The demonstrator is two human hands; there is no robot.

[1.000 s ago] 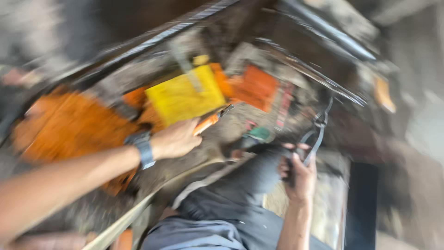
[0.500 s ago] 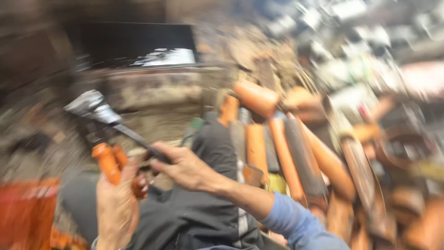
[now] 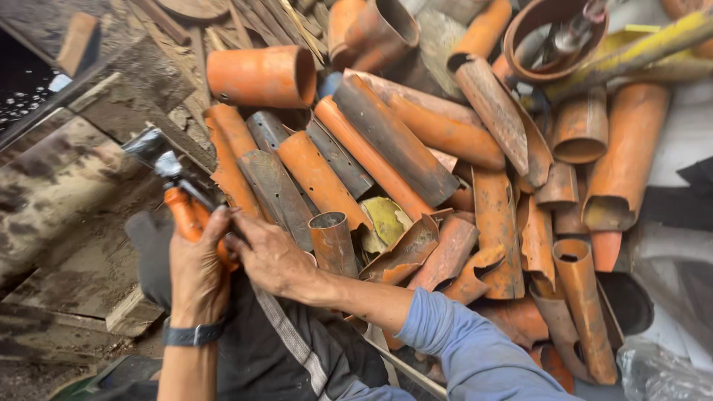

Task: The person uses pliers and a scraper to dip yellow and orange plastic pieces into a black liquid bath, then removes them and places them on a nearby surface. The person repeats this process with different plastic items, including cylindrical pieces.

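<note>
My left hand (image 3: 194, 276) is wrapped around the orange handles of a pair of metal snips (image 3: 178, 194), whose grey jaws point up and to the left. Right beside it, my right hand (image 3: 271, 256) touches the same handles, fingers curled over them. A dark watch band sits on my left wrist. A blue sleeve covers my right arm. Both hands hover above my dark-trousered knee, just left of a heap of cut orange pipes (image 3: 416, 163).
The pipe heap (image 3: 520, 186) of rusty orange and grey split tubes fills the middle and right. An uncut orange pipe section (image 3: 260, 76) lies at the top left of it. Stained wooden boards (image 3: 67, 215) lie at the left. Dark bags (image 3: 668, 223) sit at the right.
The view has swung and steadied onto the pipe heap. The snips have come lower and nearer to my knee, and my right hand has joined the left on the handles.
</note>
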